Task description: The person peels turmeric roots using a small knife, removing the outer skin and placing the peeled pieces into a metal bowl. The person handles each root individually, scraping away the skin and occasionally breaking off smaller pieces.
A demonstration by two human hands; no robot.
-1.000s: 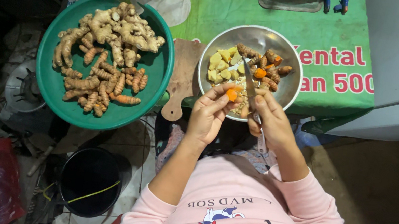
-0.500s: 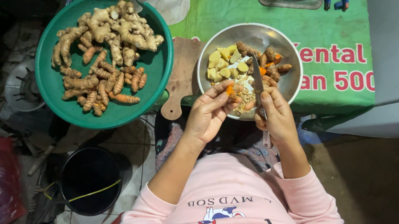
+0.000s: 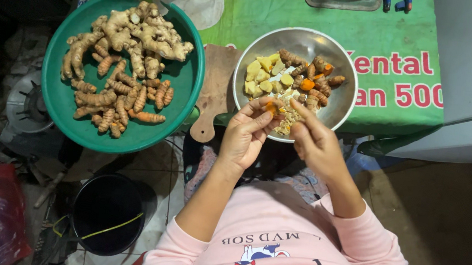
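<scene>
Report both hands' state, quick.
Left hand: closed on an orange turmeric piece over the steel bowl.
Right hand: fingers pinched at the same piece; whether it holds a tool cannot be told.

The 1 head-worn camera looks steeply down, close over the table edge and lap.

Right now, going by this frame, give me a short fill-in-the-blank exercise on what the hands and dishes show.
1. The left hand pinches a small ____-coloured root piece.
2. Both hands, the right hand too, work over the rim of the ____ bowl.
3. The unpeeled roots lie piled on the round ____ tray.
4. Between tray and bowl lies a wooden ____.

Missing words: orange; metal; green; board
</scene>
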